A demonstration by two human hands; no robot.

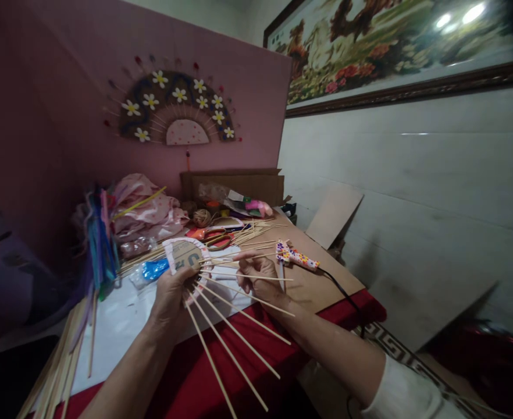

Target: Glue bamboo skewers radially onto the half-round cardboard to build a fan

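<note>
My left hand (173, 291) grips a half-round cardboard piece (186, 255) edged with pale pink spotted cloth, the thumb lying on its face. Thin bamboo sticks (239, 319) fan out from the piece toward the right and toward me. My right hand (259, 274) is closed among the upper sticks, fingertips pinching one of them near its middle. A flower-patterned glue gun (297, 255) with a black cord rests on the table just beyond my right hand.
Loose sticks (60, 372), coloured pipe cleaners (97, 238), pink cloth (147, 209) and scissors (219, 240) lie about the table. White paper (121, 323) and red cloth (186, 378) cover parts of it. A flowered fan (178, 105) hangs on the pink board behind.
</note>
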